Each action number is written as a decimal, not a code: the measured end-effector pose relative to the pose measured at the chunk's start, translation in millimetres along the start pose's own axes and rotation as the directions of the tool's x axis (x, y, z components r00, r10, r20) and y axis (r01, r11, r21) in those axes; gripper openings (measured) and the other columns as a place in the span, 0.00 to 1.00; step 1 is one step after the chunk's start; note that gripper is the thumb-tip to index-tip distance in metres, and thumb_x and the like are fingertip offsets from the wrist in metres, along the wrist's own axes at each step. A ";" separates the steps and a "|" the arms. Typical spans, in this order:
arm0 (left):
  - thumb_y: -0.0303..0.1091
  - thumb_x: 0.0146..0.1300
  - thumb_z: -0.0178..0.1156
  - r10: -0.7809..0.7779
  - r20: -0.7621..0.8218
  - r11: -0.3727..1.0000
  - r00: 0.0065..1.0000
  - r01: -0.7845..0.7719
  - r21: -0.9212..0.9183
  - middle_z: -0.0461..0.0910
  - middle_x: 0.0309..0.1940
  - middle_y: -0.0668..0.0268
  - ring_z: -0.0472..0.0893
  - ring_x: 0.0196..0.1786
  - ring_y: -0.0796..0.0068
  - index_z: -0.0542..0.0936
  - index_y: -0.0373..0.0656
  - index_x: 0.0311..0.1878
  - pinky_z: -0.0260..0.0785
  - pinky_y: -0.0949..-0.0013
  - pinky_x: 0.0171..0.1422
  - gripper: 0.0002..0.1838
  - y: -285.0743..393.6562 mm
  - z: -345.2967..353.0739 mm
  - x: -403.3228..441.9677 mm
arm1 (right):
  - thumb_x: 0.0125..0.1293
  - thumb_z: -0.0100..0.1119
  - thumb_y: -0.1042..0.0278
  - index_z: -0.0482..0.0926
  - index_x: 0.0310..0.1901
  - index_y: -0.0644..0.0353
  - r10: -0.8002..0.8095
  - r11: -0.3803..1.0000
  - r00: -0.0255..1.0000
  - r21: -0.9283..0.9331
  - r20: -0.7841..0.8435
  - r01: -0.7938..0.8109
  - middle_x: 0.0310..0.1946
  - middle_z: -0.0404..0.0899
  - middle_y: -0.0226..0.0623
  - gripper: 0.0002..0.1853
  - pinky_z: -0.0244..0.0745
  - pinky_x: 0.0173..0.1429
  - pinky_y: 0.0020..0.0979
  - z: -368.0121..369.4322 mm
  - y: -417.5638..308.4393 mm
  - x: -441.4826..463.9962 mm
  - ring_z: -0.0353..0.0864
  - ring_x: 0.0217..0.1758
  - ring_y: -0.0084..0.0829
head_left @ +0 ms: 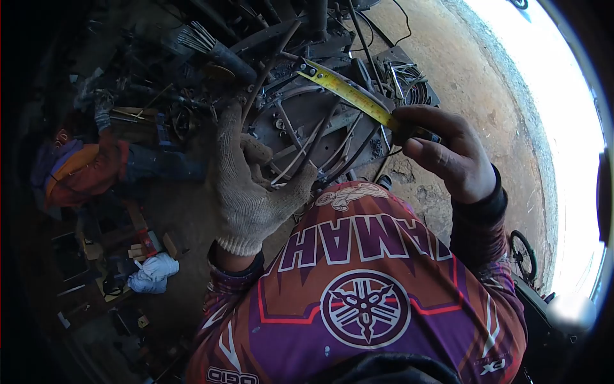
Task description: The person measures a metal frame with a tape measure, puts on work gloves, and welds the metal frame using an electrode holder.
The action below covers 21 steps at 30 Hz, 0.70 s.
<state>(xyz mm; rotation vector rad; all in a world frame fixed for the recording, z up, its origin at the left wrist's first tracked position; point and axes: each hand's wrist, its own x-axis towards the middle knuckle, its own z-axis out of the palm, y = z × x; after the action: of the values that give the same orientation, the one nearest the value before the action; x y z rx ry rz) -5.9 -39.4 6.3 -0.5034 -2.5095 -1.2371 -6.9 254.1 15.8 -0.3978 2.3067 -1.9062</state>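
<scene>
My right hand point(451, 150), bare, is closed round a tape measure, its dark case point(419, 134) between thumb and fingers. The yellow blade point(348, 93) runs out up and to the left, its hooked end near the dark metal parts. My left hand point(249, 179) wears a knitted glove. A dark, slightly bent metal rod point(272, 67) rises from between its raised index finger and curled fingers, and the thumb is stretched to the right. The lower end of this rod is hidden by the glove. Beneath both hands lies a round frame of curved metal bars point(310, 128).
On the left, another person point(86, 169) in orange bends near the tools. A bundle of thin rods point(197, 38) stands at upper left. Wire and metal pieces lie on a small stand point(406, 80). A white bag point(153, 272) is on the floor, and a bicycle wheel point(523, 256) shows at right.
</scene>
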 end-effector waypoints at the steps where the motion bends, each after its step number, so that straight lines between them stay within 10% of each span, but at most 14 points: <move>1: 0.35 0.42 0.83 -0.005 0.019 0.999 1.000 0.004 0.051 0.72 0.33 0.68 0.76 0.32 0.80 0.60 0.33 0.75 0.73 0.77 0.34 0.58 5.3 -0.7 1.2 | 0.64 0.64 0.46 0.79 0.58 0.71 0.082 0.997 0.996 0.009 0.037 -0.083 0.43 0.84 0.44 0.33 0.76 0.52 0.33 0.4 -6.7 1.4 0.82 0.45 0.32; 21: 0.26 0.39 0.82 0.044 0.019 0.997 0.999 -0.045 0.065 0.71 0.35 0.69 0.75 0.36 0.84 0.60 0.33 0.76 0.73 0.82 0.41 0.58 17.0 12.9 0.5 | 0.66 0.66 0.45 0.79 0.59 0.71 0.150 0.984 0.989 -0.098 0.015 -0.147 0.45 0.84 0.44 0.34 0.77 0.53 0.31 1.9 -17.0 -7.4 0.83 0.47 0.31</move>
<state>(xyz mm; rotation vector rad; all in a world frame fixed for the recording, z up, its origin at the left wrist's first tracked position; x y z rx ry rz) -0.4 -19.3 10.8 -0.5529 -2.5299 -1.1349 2.8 251.4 31.5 -0.2475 2.3477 -1.7188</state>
